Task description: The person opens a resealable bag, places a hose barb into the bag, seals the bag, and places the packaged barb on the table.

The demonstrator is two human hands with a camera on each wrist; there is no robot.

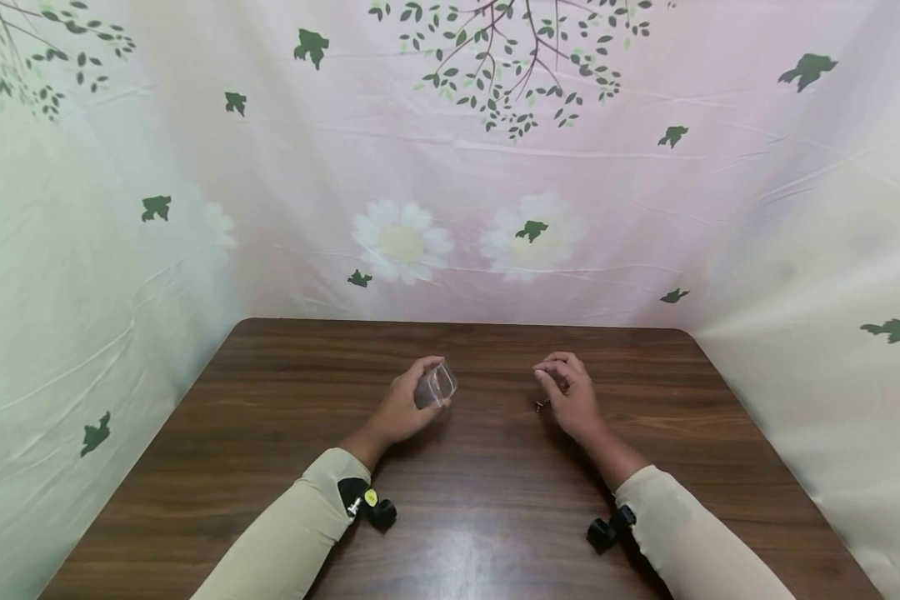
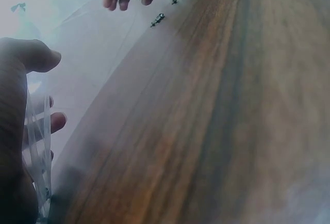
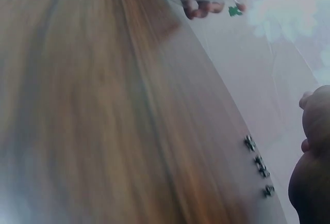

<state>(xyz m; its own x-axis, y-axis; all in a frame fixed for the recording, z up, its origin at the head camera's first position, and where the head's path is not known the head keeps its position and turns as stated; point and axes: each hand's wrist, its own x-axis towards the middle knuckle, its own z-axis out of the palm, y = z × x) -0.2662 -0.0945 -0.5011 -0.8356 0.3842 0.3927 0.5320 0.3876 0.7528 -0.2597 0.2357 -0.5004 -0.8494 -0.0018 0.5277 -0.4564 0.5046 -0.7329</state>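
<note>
Over at the brown wood-grain table point(image 1: 487, 467), the left hand point(image 1: 397, 412) grips a clear plastic box point(image 1: 438, 384), while the right hand point(image 1: 574, 400), fingers loosely bent, hovers near small dark shiny pieces point(image 3: 262, 167) lying there.

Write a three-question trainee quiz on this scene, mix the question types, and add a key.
1. Multiple choice: What does the left hand hold?
A) A metal spoon
B) A clear container
C) A folded cloth

2. True or false: On the table, the small dark pieces lie nearer the right hand than the left hand.

3. Fill in the blank: The backdrop behind the table is printed with large white ____.

Key:
1. B
2. True
3. flowers
</note>
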